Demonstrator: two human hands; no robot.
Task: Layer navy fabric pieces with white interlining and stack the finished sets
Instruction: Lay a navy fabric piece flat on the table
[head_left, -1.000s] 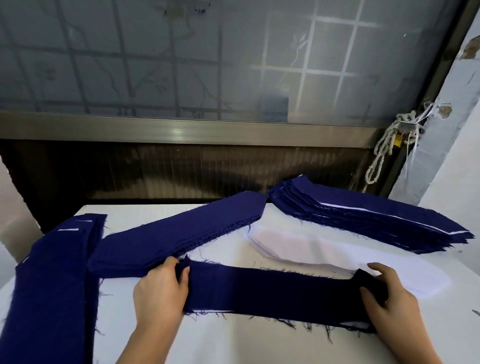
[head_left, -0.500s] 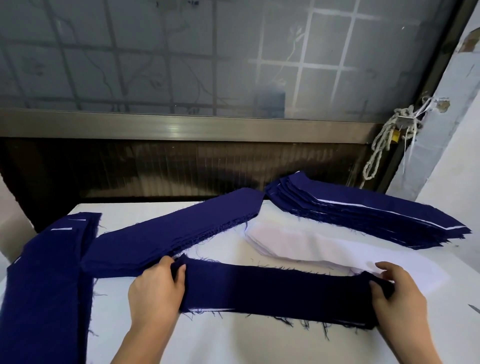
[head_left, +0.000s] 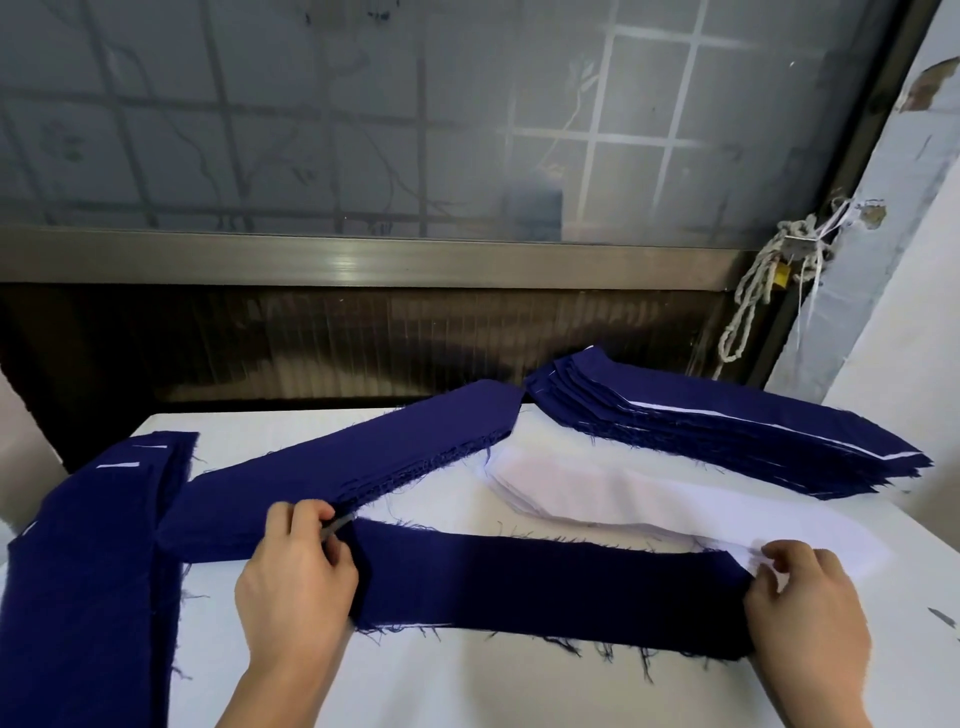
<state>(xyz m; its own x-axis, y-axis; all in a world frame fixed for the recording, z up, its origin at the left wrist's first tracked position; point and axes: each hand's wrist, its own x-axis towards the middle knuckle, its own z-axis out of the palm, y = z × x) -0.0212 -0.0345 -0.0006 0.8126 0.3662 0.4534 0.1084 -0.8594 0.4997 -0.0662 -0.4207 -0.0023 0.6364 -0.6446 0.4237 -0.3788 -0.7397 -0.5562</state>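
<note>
A long navy fabric piece (head_left: 550, 592) lies flat across the near part of the white table (head_left: 467, 686), with a thin white edge of interlining showing under its lower left side. My left hand (head_left: 298, 582) grips its left end. My right hand (head_left: 802, 597) pinches its right end. Behind it lies a pile of white interlining pieces (head_left: 597, 493). A stack of plain navy pieces (head_left: 353, 467) runs diagonally behind my left hand. At the back right sits a tall stack of layered sets (head_left: 727, 436) with white edges showing.
Another navy stack (head_left: 88, 561) with small white tags hangs over the table's left edge. A dark wall panel and a frosted window stand behind the table. A knotted rope (head_left: 763, 291) hangs at the right by a white wall.
Both hands shifted slightly along the ends of the navy piece, and the piece now lies flatter and more stretched out. My right fingers lifted at the right end.
</note>
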